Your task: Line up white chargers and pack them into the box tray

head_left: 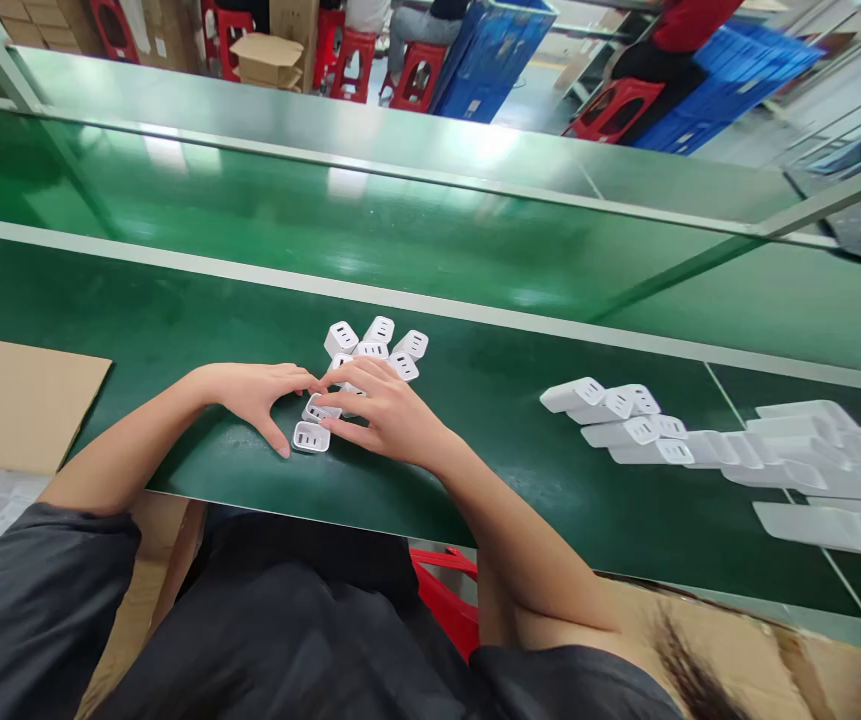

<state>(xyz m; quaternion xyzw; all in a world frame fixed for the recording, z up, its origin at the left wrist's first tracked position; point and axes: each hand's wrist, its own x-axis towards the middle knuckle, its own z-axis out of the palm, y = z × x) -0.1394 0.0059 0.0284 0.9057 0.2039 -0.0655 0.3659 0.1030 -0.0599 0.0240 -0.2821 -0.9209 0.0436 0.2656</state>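
Observation:
Several white USB charger blocks [409, 344] stand in a loose cluster on the green work table [235, 490], their port faces turned up. My left hand [261, 395] is at the left side of the cluster, thumb and fingers spread apart with nothing between them. Over the near part of the cluster reaches my right hand [381, 412], palm down and fingers apart, its fingertips touching or just above the blocks there. It partly covers some of them. The nearest charger [311, 437] sits just below its fingers.
On the right, more white chargers [629, 402] lie in a group, beside stacked translucent plastic trays [820, 450]. A cardboard sheet [21, 400] lies at the left. Behind the bench's raised ledge [400, 120] are blue crates [486, 55], red stools [415, 75] and seated people.

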